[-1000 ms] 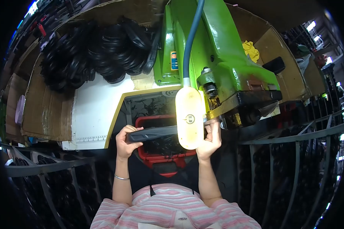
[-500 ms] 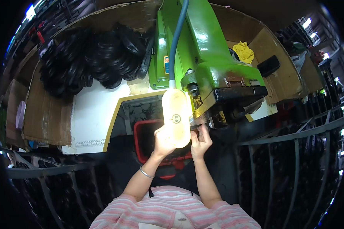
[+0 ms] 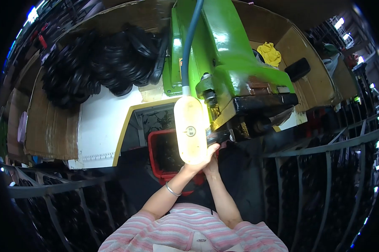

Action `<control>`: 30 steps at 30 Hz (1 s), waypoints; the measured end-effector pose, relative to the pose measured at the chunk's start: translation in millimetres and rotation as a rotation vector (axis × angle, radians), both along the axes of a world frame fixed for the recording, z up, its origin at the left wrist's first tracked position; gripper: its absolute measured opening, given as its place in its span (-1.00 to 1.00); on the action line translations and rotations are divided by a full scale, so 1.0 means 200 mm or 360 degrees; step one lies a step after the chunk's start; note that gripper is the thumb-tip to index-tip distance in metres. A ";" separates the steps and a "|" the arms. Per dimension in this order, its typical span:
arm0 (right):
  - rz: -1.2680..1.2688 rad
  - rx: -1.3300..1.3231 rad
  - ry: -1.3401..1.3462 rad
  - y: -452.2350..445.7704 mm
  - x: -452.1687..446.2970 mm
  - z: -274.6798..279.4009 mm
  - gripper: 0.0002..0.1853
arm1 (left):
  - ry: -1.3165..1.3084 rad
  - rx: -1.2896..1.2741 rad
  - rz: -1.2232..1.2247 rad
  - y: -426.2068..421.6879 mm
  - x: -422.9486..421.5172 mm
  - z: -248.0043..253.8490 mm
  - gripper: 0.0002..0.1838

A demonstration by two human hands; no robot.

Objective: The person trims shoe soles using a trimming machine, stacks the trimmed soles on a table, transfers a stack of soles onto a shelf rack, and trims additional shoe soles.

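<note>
My left hand is closed below the head of the green machine, its thumb pointing up and to the right. A black sole-like piece shows just above that thumb, against the machine's working end; most of it is hidden. Behind the left hand, my right hand is close up against it, and its fingers are largely covered. A lit oval lamp on a blue flexible neck hangs in front and hides part of the left hand.
Black shoe soles are heaped in a cardboard box on the left. A red bin stands beneath the white tabletop. On the right are a yellow cloth and a black block. Metal rails flank both sides.
My left hand has moved right, from beside the lamp to below its lower end, and met my right hand. A black piece now shows at the machine head. The view has shifted slightly.
</note>
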State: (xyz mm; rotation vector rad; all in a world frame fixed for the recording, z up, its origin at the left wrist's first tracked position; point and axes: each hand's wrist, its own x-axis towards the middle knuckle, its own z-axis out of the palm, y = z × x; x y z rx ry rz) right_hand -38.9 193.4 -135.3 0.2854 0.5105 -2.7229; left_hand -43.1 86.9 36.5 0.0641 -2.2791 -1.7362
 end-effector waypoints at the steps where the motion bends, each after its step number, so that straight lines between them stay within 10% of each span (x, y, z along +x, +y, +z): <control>1: -0.0080 0.0095 0.0105 -0.01 0.00 0.01 -0.36 | 0.0076 0.0210 0.0000 0.01 -0.01 0.12 -0.77; 14: -0.0917 0.1309 0.0160 0.33 -0.04 0.53 -0.32 | 0.0344 0.0812 0.0146 -0.10 0.03 -0.14 -0.59; 22: -0.0986 0.1853 0.0816 0.40 -0.13 0.89 -0.30 | 0.0641 -0.0240 0.0035 -0.34 0.05 0.20 -0.63; 24: -0.0947 0.1868 0.0893 0.40 -0.15 0.91 -0.30 | 0.0276 0.0493 -0.0087 -0.40 0.08 0.16 -0.73; 30: -0.0927 0.1991 0.1207 0.31 -0.15 0.86 -0.32 | 0.0381 0.0960 0.0161 -0.52 0.18 -0.02 -0.75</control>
